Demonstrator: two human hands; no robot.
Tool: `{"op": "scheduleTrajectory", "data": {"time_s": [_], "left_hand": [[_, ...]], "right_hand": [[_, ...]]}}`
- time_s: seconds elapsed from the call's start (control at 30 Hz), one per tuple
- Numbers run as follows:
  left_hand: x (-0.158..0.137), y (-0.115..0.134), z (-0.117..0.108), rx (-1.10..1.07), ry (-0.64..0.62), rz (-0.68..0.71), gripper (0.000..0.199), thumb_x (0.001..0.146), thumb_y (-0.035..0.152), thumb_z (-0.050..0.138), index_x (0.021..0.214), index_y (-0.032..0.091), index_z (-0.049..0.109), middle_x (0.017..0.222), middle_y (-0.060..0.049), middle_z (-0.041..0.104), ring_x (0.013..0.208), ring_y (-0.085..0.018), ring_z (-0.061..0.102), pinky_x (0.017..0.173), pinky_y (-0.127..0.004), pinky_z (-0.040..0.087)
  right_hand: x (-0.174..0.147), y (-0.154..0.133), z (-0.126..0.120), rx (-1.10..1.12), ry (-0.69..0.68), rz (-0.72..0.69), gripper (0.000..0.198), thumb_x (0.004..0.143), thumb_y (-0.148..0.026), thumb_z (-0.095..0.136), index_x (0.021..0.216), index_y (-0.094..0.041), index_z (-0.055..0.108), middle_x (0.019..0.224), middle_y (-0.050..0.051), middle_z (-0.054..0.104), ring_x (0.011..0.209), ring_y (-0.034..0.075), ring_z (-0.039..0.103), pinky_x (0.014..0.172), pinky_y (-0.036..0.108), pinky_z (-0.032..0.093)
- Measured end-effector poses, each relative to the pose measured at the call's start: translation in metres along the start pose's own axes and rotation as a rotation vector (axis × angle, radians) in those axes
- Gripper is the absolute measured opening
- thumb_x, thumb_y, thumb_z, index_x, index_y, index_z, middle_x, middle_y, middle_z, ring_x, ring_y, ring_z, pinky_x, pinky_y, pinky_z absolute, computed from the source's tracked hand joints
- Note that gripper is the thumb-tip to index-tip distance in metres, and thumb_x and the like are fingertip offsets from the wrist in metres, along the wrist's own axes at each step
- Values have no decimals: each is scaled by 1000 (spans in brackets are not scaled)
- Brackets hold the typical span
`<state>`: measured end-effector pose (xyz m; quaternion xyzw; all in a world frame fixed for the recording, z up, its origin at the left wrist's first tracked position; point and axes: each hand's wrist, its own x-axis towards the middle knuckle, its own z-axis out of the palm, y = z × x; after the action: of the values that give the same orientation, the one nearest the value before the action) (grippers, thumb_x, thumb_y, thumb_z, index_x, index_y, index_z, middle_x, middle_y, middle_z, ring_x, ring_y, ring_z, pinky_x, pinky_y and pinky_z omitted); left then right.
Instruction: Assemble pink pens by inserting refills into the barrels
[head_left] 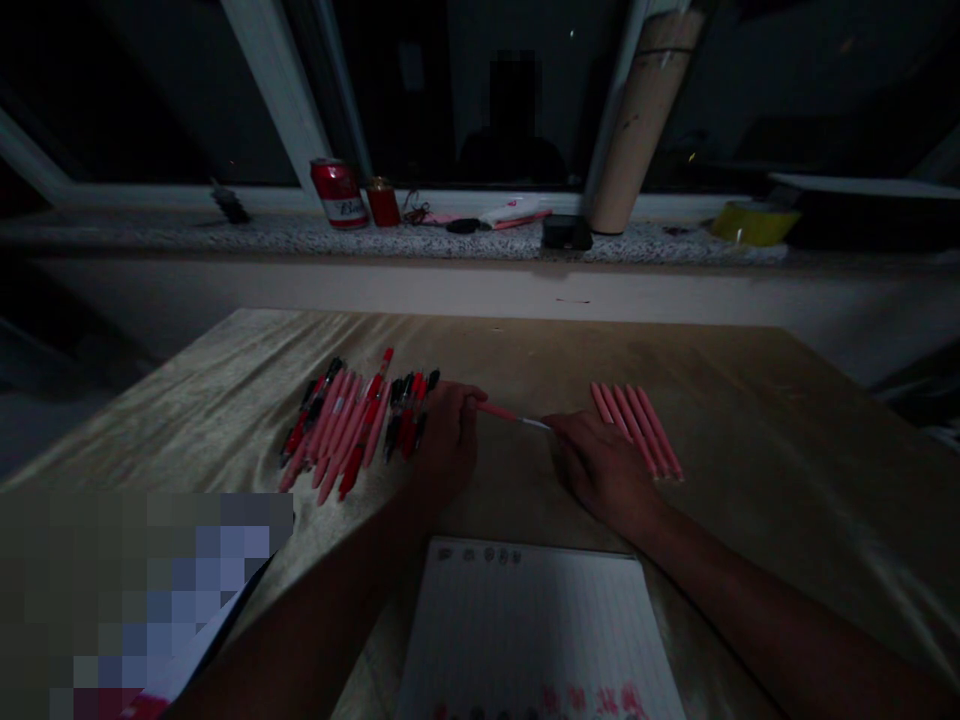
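Between my two hands a slim pink pen [497, 411] is held almost level above the table. My left hand [454, 430] is closed on its pink end. The fingertips of my right hand [604, 460] close on the other end, where a thin pale section shows. I cannot tell whether that section is a refill or the pen's tip. To the left of my left hand lies a pile of pink, red and black pens [337, 425]. Several pink pens [637, 430] lie side by side, touching or just beyond my right hand.
A lined notebook [532, 610] with red marks lies at the near edge. The granite sill [292, 235] holds a red can [340, 193], a small red jar [383, 203], a black box [567, 232], a tall cardboard tube [641, 125] and yellow tape [754, 222]. The room is dim.
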<state>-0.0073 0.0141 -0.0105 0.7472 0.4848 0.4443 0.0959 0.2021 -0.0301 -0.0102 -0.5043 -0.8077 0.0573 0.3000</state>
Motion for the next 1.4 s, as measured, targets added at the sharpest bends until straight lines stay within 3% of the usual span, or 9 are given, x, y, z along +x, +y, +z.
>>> {"op": "scheduleTrajectory", "data": {"time_s": [0.57,0.87,1.0,1.4], "left_hand": [[2,8,-3,-83,-34,-112,18,92,25,38,90,18,55,92,-4,59,89,-16,55,83,-32,43],[1,9,-1,-131,-108,-142,21,90,31,42,90,18,57,86,-3,61,82,-16,57,76,-30,45],[0,10,-1,-148,-146,-141,21,89,33,43,89,18,57,85,-2,61,79,-15,57,73,-29,45],[-1,10,-2,-258,-171,-172,21,88,35,45,87,19,59,81,-1,61,76,-14,57,71,-27,45]], "right_hand": [[0,0,0,39,-13,-47,38,83,-9,43,116,-20,56,100,8,64,91,20,59,80,35,45],[1,-2,2,49,11,-77,30,87,-17,43,114,-19,57,98,9,67,85,20,62,74,35,48],[0,-2,3,74,7,-121,33,88,-19,43,119,-20,54,105,8,67,91,20,63,79,36,49],[-3,-1,4,20,-30,-53,35,90,-24,42,123,-18,50,105,10,66,84,20,63,73,34,50]]}}
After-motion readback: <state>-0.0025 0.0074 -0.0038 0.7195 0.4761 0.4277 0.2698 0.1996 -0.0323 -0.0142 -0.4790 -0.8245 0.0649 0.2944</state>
